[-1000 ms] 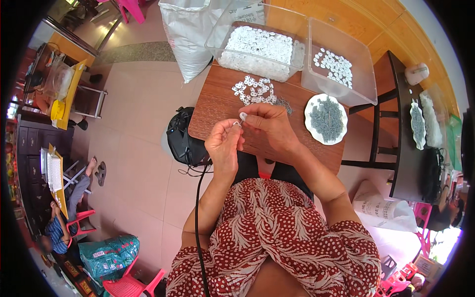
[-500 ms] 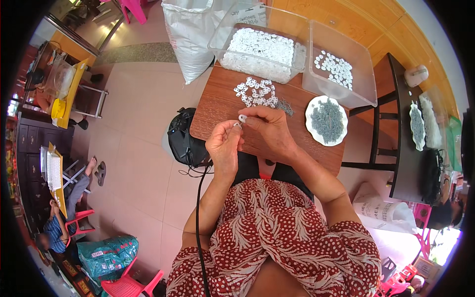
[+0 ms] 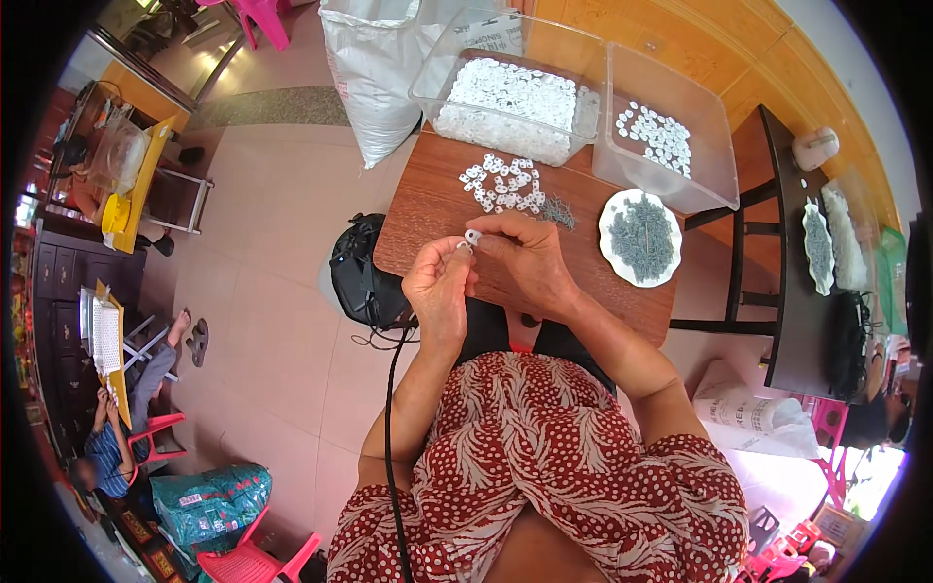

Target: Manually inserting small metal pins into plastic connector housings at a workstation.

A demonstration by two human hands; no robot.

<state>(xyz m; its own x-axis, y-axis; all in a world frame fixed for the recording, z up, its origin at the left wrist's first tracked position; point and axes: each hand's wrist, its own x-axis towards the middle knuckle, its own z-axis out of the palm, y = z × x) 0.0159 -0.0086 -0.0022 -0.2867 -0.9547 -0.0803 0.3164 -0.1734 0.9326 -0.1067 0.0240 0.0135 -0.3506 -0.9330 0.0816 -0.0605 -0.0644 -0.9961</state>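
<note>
My left hand (image 3: 439,287) and my right hand (image 3: 530,255) meet above the near left part of a brown table (image 3: 622,316). Between my right thumb and forefinger sits a small white plastic piece (image 3: 472,236) with a hole in it. Pinched in my left fingertips is another small white piece (image 3: 465,247), mostly covered by the fingers; the two touch or nearly touch. Just beyond my hands lie a loose pile of white plastic pieces (image 3: 501,182) and a little heap of thin grey pins (image 3: 558,211). A scalloped white plate (image 3: 610,255) full of grey pins stands to the right.
At the table's back are a clear bin (image 3: 593,63) heaped with white pieces and a second clear bin (image 3: 714,146) holding fewer. A white sack (image 3: 374,87) stands behind left, a black backpack (image 3: 360,272) beside the table. Co-workers sit at yellow-topped tables far left.
My hands stay almost in place, the white pieces shifting slightly left and nearer each other. Far left, a co-worker's hands have risen a little.
</note>
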